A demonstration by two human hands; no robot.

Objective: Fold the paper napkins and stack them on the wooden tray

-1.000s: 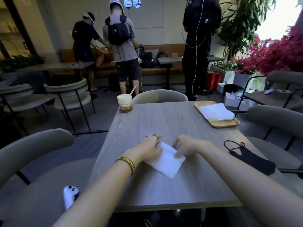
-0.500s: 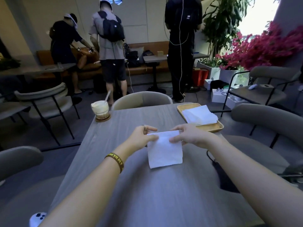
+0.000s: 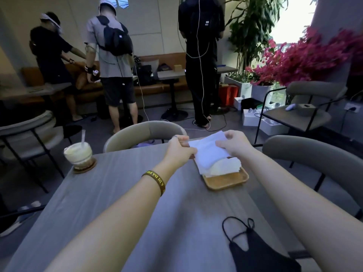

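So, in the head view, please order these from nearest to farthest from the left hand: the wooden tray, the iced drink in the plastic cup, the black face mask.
1. Wooden tray: just right of the left hand.
2. Iced drink in the plastic cup: far left, on a coaster.
3. Black face mask: near table edge, to the right.

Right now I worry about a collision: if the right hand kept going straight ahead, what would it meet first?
Probably nothing on the grey table: past the right hand and its white paper napkin lies the far edge, though depth is unclear.
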